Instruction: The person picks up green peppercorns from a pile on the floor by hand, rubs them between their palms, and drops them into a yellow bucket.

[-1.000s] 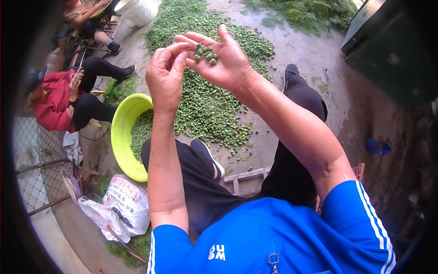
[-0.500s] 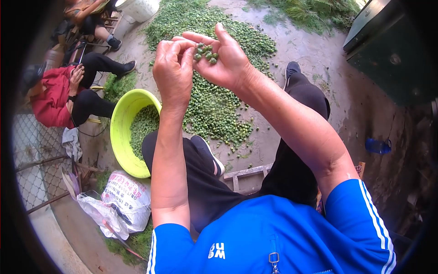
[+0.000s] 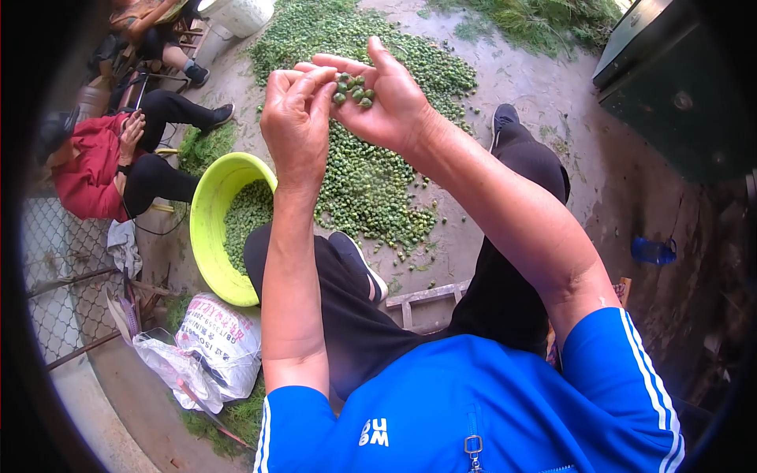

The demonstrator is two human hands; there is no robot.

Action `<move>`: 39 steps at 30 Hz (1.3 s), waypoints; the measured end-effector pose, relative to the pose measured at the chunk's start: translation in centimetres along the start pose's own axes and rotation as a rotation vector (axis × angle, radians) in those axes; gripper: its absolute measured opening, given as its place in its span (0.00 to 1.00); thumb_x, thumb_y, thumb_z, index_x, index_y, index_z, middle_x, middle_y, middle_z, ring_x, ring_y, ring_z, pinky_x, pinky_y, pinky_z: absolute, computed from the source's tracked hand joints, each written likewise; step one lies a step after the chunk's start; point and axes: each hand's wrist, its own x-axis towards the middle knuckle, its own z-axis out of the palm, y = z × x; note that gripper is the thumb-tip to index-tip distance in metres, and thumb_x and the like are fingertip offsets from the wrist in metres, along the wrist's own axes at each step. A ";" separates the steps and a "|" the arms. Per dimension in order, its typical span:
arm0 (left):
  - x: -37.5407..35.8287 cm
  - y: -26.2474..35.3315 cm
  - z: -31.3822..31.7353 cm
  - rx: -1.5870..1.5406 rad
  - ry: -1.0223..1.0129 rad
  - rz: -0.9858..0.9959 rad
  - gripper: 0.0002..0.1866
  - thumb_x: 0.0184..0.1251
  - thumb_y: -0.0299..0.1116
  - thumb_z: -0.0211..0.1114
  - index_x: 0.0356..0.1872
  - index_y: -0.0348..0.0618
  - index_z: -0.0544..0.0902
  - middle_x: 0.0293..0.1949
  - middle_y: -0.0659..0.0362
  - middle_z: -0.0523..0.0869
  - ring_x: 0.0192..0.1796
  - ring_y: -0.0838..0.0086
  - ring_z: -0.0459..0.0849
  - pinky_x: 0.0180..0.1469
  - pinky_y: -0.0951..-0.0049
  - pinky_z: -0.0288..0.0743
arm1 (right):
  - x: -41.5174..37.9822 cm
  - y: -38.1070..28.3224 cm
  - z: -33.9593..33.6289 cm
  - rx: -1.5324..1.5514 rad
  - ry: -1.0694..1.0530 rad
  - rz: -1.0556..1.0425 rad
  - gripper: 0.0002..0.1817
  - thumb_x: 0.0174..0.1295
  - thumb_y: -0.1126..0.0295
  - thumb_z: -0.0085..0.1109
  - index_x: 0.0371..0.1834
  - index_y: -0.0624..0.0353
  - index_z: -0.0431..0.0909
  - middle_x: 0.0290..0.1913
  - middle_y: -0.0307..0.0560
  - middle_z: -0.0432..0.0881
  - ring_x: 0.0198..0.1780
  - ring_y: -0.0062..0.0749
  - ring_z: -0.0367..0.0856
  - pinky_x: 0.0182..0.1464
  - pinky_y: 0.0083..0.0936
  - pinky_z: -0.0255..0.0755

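Right hand [image 3: 386, 98] is cupped palm-up near the top middle of the frame, cradling a small cluster of green berries [image 3: 353, 89]. Left hand [image 3: 296, 118] sits right against it, fingertips pinched together at the cluster, looks like it's picking one off the stem. Next bit probably needs a clean tug without spilling the rest. Below-left there's a lime-green basin [image 3: 206, 229] partly full of the same berries, and a big pile of berries [image 3: 371, 181] spread on the concrete. Plenty of open room under the hands, knees on either side.
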 end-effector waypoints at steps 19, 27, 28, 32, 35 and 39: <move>-0.9 5.0 3.3 -0.292 -0.021 0.422 0.05 0.58 0.25 0.64 0.35 0.39 0.82 0.32 0.56 0.81 0.34 0.66 0.79 0.39 0.68 0.73 | -0.3 1.2 -1.7 0.061 -0.118 -0.026 0.36 0.72 0.45 0.34 0.62 0.75 0.56 0.58 0.63 0.66 0.64 0.51 0.67 0.69 0.45 0.63; 0.7 0.8 -1.0 -0.041 -0.071 -0.129 0.07 0.61 0.21 0.65 0.40 0.37 0.85 0.35 0.60 0.82 0.35 0.80 0.82 0.37 0.80 0.76 | 0.8 0.6 -1.3 -0.036 0.060 -0.022 0.38 0.74 0.45 0.24 0.60 0.74 0.65 0.53 0.61 0.72 0.58 0.41 0.71 0.66 0.39 0.66; 0.7 0.3 -1.0 -0.084 -0.095 -0.175 0.08 0.60 0.22 0.67 0.41 0.37 0.85 0.35 0.61 0.81 0.34 0.81 0.82 0.38 0.80 0.77 | 0.8 0.6 -1.1 -0.063 0.065 -0.020 0.38 0.74 0.45 0.23 0.61 0.75 0.64 0.55 0.63 0.71 0.60 0.43 0.70 0.68 0.40 0.63; 0.4 0.0 -0.7 -0.024 -0.128 -0.174 0.08 0.57 0.23 0.70 0.39 0.36 0.86 0.35 0.61 0.82 0.34 0.81 0.82 0.38 0.81 0.76 | 0.6 0.8 -1.0 -0.073 0.070 -0.003 0.37 0.73 0.44 0.27 0.58 0.72 0.69 0.52 0.59 0.73 0.53 0.40 0.73 0.62 0.41 0.69; 0.5 -0.4 -0.5 -0.057 -0.124 -0.206 0.07 0.56 0.25 0.70 0.36 0.37 0.86 0.33 0.59 0.81 0.33 0.76 0.83 0.37 0.77 0.77 | 0.7 0.9 -1.2 -0.069 0.039 0.004 0.37 0.73 0.44 0.27 0.57 0.72 0.69 0.53 0.59 0.72 0.54 0.41 0.72 0.62 0.41 0.69; 0.5 -1.5 -0.6 -0.221 -0.141 -0.238 0.08 0.61 0.25 0.67 0.40 0.34 0.84 0.37 0.58 0.85 0.32 0.82 0.80 0.35 0.83 0.74 | 1.2 0.7 -2.0 -0.039 0.060 0.000 0.37 0.73 0.44 0.27 0.57 0.72 0.68 0.52 0.59 0.72 0.52 0.41 0.73 0.59 0.40 0.70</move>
